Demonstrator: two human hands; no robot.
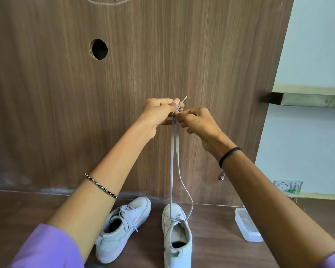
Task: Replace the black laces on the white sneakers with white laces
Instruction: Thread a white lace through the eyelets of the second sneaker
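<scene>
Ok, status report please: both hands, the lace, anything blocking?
Left hand and right hand both pinch the flat white lace, raised high above the right white sneaker. Left white sneaker already laced white. Clear plastic box apart, not blocking.

On the desk [217, 250] stand the left sneaker [122, 231], right sneaker [177, 236] and, rightmost, a container [248, 225], before a panel [143, 64].

Single view: head-worn, wide-angle camera. Looks forward and down, close on a wooden panel [182, 55]; left hand [159, 113] and right hand [199, 122] sit mid-frame, tabletop [27, 209] along the bottom edge.
</scene>
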